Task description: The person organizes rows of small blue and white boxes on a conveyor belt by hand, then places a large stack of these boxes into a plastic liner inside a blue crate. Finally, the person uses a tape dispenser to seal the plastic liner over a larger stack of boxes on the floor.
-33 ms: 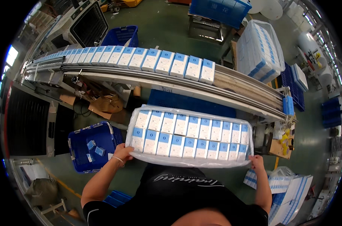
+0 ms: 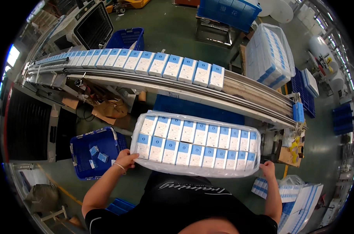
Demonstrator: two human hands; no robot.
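Note:
In front of my body is a long clear plastic bag [image 2: 200, 171] packed with two rows of small white-and-blue cartons [image 2: 183, 153]. My left hand [image 2: 126, 162] is closed on the bag's near left corner, with the thumb toward the cartons. At the near right corner, my right hand [image 2: 267, 169] has its fingers pinched together at the edge of the plastic; the fingertips barely show. Beyond the bag, a conveyor [image 2: 251, 97] carries a line of matching cartons [image 2: 171, 67] standing side by side.
A blue basket [image 2: 77, 156] with a few loose small cartons stands left of the bag. Wrapped carton packs [image 2: 268, 56] sit beyond the conveyor's right end, and more packs [image 2: 301, 210] lie at my lower right. Behind the conveyor is another blue basket [image 2: 126, 37].
The whole scene sits slightly lower in the picture. The cartons on the conveyor have shifted a little to the right. Both hands stay at the bag's near corners.

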